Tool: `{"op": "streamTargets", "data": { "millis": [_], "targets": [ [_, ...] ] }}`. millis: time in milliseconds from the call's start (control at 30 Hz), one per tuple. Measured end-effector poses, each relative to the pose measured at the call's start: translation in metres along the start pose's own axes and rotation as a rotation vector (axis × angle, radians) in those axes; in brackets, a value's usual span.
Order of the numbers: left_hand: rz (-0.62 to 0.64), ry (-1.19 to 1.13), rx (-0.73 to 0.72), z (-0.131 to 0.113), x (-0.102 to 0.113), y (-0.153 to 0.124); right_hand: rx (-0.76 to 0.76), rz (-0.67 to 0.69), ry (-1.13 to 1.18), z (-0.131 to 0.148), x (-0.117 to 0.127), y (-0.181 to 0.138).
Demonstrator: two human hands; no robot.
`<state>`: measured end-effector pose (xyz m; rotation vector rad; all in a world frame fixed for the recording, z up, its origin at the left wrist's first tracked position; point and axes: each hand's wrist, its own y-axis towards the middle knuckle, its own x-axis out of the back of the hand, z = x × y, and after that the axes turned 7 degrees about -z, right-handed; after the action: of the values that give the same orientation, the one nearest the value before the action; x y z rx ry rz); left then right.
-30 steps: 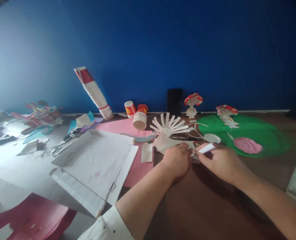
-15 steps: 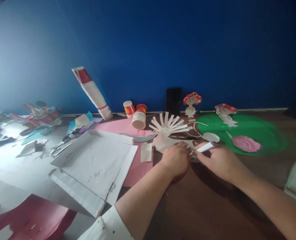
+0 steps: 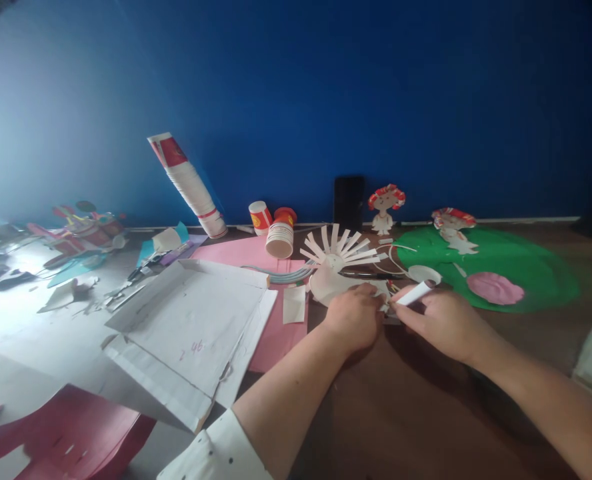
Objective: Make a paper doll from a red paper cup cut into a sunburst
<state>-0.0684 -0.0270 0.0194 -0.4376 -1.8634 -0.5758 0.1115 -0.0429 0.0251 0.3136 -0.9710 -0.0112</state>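
A white marker (image 3: pixel 413 294) is gripped in my right hand (image 3: pixel 446 323), its lower end at a small white paper piece. My left hand (image 3: pixel 355 319) is closed with curled fingers over that paper, holding it against the brown table. Most of the piece is hidden under the fingers. Beyond my left hand lies a larger off-white paper shape (image 3: pixel 326 287). A paper cup cut into splayed white strips (image 3: pixel 333 257) sits just behind it. Past my right hand is a small white paper disc (image 3: pixel 425 274).
A flattened white box (image 3: pixel 186 327) lies on pink paper (image 3: pixel 226 251) at left. Paper cups (image 3: pixel 279 240) and a leaning cup stack (image 3: pixel 192 190) stand behind. A dark phone-like slab (image 3: pixel 349 202) leans by the blue wall. Paper figures (image 3: pixel 387 208) and a green sheet (image 3: pixel 546 273) with a pink disc (image 3: pixel 496 288) are at right.
The whole view has shifted slightly. The marker's upper end has moved a little to the right and up with my right hand; my left hand stays in place on the paper.
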Motion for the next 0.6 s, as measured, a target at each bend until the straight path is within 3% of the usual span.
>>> {"op": "streamTargets", "data": {
  "millis": [600],
  "targets": [
    [0.014,-0.021,0.005,0.0001,-0.0002,0.0008,0.004,-0.073,-0.025,0.0015,-0.0001,0.0003]
  ]
}}
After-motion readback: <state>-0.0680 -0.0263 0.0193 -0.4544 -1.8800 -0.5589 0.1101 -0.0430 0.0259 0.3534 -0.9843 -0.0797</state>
